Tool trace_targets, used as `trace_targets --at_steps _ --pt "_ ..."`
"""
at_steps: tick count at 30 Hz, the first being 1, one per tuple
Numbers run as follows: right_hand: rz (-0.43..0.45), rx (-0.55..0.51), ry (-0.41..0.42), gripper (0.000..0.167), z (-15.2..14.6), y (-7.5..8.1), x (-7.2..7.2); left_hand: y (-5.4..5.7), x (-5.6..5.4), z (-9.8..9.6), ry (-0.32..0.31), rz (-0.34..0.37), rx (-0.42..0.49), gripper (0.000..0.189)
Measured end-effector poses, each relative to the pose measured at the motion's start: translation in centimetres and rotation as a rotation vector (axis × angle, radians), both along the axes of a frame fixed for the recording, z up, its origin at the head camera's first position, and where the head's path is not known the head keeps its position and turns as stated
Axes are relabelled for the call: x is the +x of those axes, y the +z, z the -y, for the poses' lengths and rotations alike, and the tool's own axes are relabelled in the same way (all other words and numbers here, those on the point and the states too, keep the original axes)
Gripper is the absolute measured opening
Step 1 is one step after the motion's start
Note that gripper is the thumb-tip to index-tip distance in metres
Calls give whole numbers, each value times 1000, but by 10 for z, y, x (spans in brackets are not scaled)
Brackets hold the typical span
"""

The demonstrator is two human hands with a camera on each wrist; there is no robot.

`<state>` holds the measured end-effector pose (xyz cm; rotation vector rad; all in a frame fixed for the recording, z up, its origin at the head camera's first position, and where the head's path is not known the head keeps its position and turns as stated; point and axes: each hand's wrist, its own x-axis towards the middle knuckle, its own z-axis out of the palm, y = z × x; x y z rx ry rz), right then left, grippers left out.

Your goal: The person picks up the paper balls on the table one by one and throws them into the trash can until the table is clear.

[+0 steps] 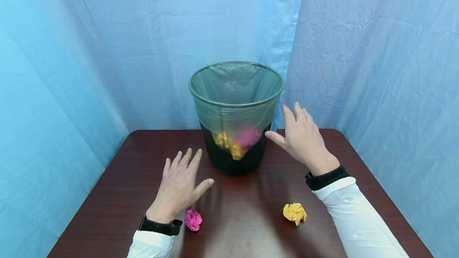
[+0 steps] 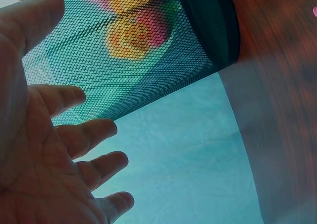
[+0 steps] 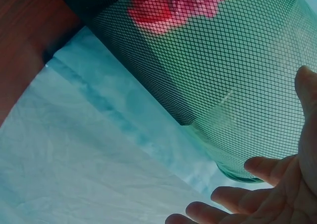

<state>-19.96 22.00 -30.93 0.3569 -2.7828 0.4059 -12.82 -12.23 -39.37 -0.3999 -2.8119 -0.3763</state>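
Observation:
A round mesh wastebasket (image 1: 234,104) with a clear liner stands upright at the table's far middle. Through its mesh show crumpled yellow paper (image 1: 231,146) and pink paper (image 1: 248,136); the left wrist view shows the yellow ball (image 2: 130,35) closer up. My left hand (image 1: 179,188) hovers front-left of the basket, fingers spread, holding nothing. To the basket's right my right hand (image 1: 303,140) is raised with fingers spread, also holding nothing. A pink paper ball (image 1: 193,220) lies beside my left wrist. Nearer my right forearm lies a yellow paper ball (image 1: 295,213).
The dark wooden table (image 1: 143,170) has rounded far corners. Blue curtains (image 1: 143,51) hang behind it and along both sides. A black band (image 1: 328,177) circles my right wrist, and another (image 1: 160,226) my left.

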Motion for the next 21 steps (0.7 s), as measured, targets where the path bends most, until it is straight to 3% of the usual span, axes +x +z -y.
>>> trace_targets --at_steps 21 --pt "8 28 -15 96 1 -31 9 -5 3 3 2 9 4 91"
